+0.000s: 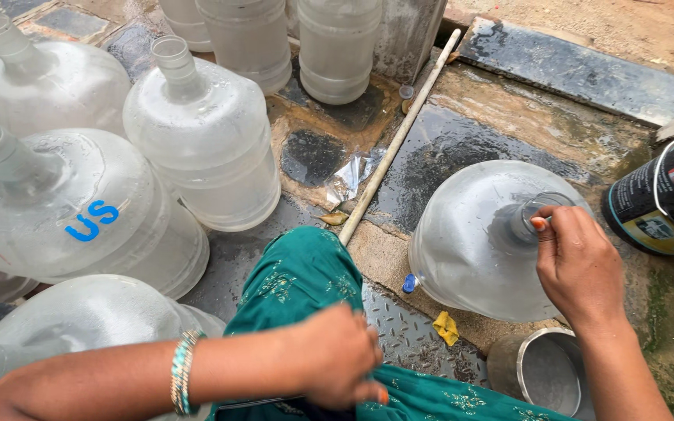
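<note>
I look down on a wet stone washing spot crowded with big clear water jugs. My right hand (579,261) grips the neck of the jug (481,242) lying tilted in front of me, its mouth turned toward me; fingers are curled round the neck and the thumb sits at the rim, so the hand is closed on it, not spread. That jug rests on the damp slab just right of my knee, near a small steel pot (544,373) at the lower edge and a dark paint can (665,199) farther right.

My left hand (341,359) is bunched down on my green skirt (306,277), fingers drawn together; it may be pinching a fold of cloth or some small thing, but the knuckles hide it and I cannot tell. A beaded bangle (183,373) sits on that wrist.

As I judge it, the step in hand is steadying the tilted jug by its neck. Any further move calls for a firm hold at the neck, since the round body would roll easily on wet stone.

Other jugs stand upright to the left, one with blue lettering (72,210). A long pale stick (395,140) lies across the slabs, and a yellow scrap (446,327) lies beneath the tilted jug.
</note>
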